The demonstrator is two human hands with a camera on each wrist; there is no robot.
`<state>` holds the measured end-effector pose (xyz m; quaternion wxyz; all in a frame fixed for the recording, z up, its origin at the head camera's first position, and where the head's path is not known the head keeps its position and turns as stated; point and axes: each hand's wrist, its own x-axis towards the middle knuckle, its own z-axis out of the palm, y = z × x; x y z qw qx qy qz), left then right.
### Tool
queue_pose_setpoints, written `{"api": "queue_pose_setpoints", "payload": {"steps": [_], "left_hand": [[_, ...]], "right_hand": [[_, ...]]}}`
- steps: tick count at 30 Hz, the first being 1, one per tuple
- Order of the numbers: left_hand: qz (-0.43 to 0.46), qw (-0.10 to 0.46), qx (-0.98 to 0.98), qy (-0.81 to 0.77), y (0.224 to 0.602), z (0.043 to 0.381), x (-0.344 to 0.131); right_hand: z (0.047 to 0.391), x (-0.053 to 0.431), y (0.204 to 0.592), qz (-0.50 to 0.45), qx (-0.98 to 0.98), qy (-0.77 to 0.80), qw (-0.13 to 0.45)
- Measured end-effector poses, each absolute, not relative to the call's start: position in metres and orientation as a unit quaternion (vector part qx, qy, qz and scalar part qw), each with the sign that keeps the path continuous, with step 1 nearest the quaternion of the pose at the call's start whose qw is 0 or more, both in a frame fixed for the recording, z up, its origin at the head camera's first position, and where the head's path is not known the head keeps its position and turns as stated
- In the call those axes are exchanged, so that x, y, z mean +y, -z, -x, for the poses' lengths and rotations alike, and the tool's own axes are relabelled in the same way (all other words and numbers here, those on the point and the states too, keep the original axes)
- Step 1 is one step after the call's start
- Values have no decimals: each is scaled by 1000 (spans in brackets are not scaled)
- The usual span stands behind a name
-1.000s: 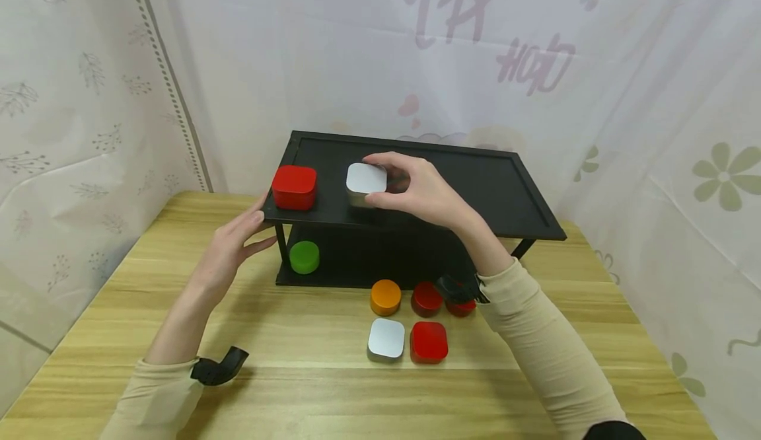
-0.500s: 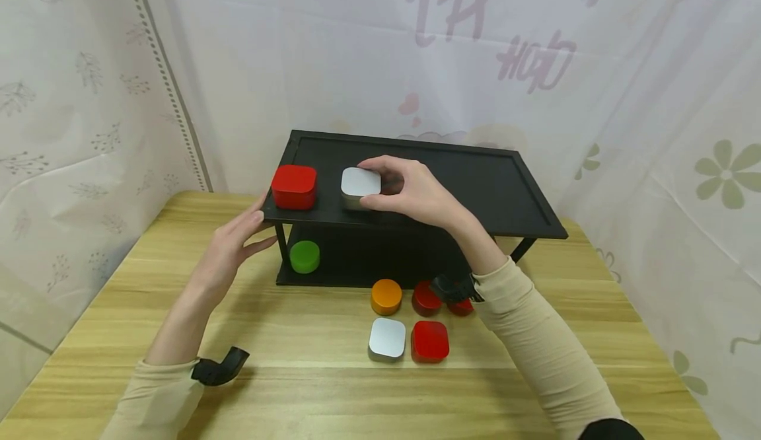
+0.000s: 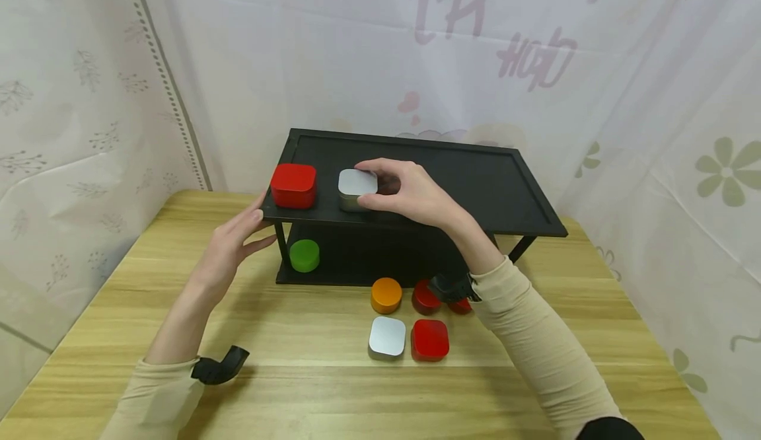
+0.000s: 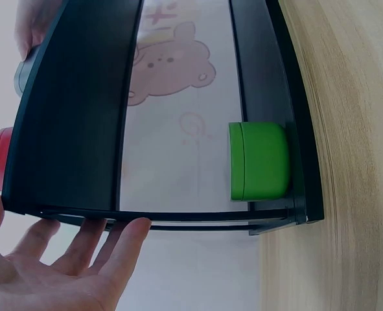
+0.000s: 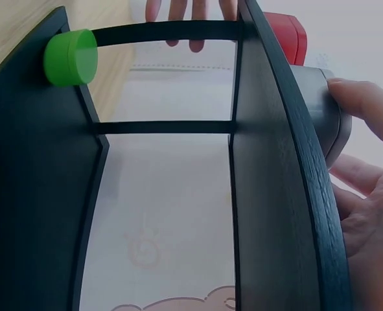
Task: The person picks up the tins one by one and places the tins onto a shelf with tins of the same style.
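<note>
In the centre of the head frame, the right hand (image 3: 410, 192) has its grip pinching a silver box (image 3: 355, 191) between thumb and fingers, on the top tier of a black shelf (image 3: 464, 176). A red box (image 3: 294, 186) sits near, to the left. At centre left, the left hand (image 3: 228, 245) touches the shelf's end, its grip spread. Below, a green tin (image 3: 304, 256) stands on the lower tier; at lower centre, 5 more red, orange and silver containers (image 3: 387, 338) stand on the bench (image 3: 297, 347).
</note>
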<state>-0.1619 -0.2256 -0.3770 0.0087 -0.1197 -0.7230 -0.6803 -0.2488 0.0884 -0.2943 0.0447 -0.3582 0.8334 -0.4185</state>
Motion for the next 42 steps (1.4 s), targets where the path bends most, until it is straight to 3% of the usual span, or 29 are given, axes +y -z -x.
{"api": "queue_pose_setpoints", "payload": {"steps": [42], "left_hand": [[122, 10, -719, 685, 377, 162, -226]], "right_hand": [[241, 96, 294, 338, 846, 409, 47]]}}
